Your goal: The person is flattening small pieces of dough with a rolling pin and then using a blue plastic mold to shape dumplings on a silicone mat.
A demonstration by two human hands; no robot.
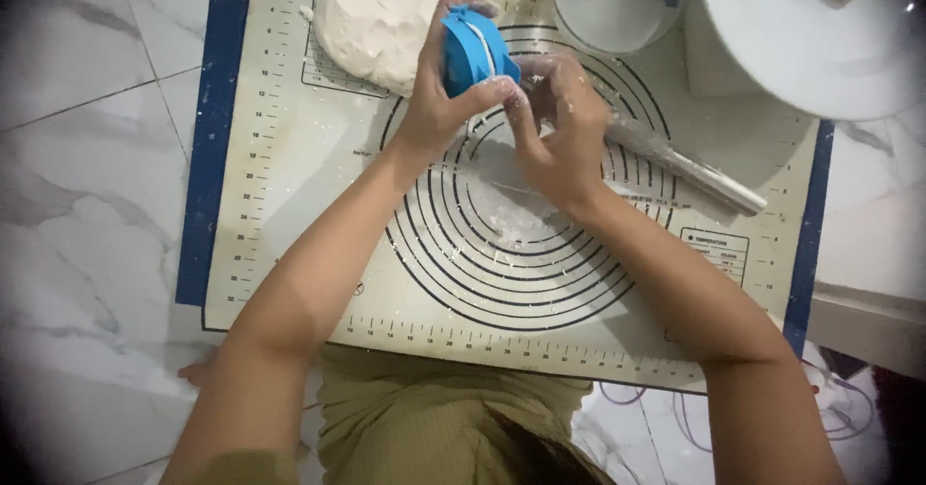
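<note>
Baking mat [289,205] (floury), left hand [439,99] gripping blue mould [473,51], right hand [559,128] pinching it

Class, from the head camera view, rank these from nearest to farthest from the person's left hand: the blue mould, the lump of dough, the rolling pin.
1. Blue mould: held in the left hand.
2. Lump of dough: just behind the hand, at the mat's far-left part.
3. Rolling pin: to the right, past the right hand.

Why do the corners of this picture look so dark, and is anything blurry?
Head view: dark vignette at all corners; the straight mat edges bow slightly from the wide lens; the white bowl is softly blurred; the blue mould in the left hand stays fairly sharp.
</note>
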